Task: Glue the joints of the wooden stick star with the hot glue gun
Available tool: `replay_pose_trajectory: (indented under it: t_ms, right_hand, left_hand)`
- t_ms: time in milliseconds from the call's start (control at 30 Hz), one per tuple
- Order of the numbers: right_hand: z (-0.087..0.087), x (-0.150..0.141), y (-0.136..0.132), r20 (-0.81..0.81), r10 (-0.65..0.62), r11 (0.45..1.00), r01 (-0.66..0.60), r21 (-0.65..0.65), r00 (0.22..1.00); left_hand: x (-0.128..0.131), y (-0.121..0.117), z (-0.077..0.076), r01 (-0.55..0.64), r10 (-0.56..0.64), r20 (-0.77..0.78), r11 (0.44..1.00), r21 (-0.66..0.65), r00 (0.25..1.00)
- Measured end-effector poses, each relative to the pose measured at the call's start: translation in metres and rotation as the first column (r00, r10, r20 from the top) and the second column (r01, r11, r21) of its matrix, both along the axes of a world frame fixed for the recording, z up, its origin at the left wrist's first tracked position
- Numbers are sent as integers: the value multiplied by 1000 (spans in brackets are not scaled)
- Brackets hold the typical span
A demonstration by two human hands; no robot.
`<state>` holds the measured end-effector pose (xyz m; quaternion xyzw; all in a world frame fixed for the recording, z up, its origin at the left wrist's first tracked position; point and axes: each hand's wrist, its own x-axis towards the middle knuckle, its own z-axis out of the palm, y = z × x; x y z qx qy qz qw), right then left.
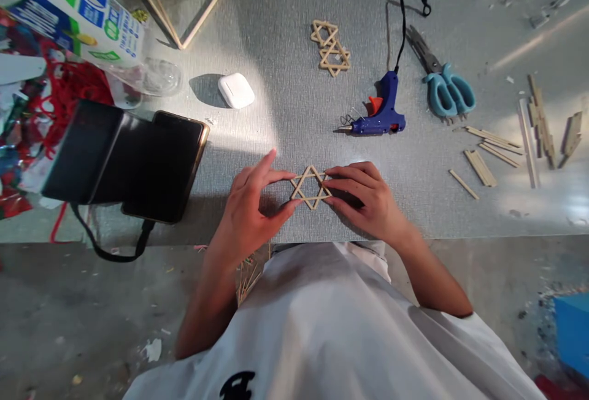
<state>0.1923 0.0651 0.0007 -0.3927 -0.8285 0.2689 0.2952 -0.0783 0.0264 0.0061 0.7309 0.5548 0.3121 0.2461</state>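
Observation:
A six-pointed star of thin wooden sticks lies on the grey table near its front edge, between my hands. My left hand grips its left points with thumb and a finger, while the index finger sticks up. From the other side, the fingertips and thumb of my right hand press on the star's right points. Farther back lie two joined wooden stars. A blue hot glue gun with an orange trigger rests on its side beyond my right hand.
Blue-handled scissors and loose wooden sticks lie to the right. On the left are a white earbud case, a phone with a cable, a plastic bottle and red string. A wooden frame stands behind.

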Motion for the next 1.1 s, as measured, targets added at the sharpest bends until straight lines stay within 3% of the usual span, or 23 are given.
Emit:
replay_pose_trajectory:
  t_ms: [467, 1100]
  right_hand:
    - [1, 0, 1, -10, 14, 999, -14, 38, 1000]
    - [0, 0, 1, -23, 21, 997, -19, 72, 1000]
  left_hand:
    - [0, 1, 0, 34, -35, 5, 997, 72, 999]
    - [2, 0, 1, 30, -30, -4, 999, 39, 1000]
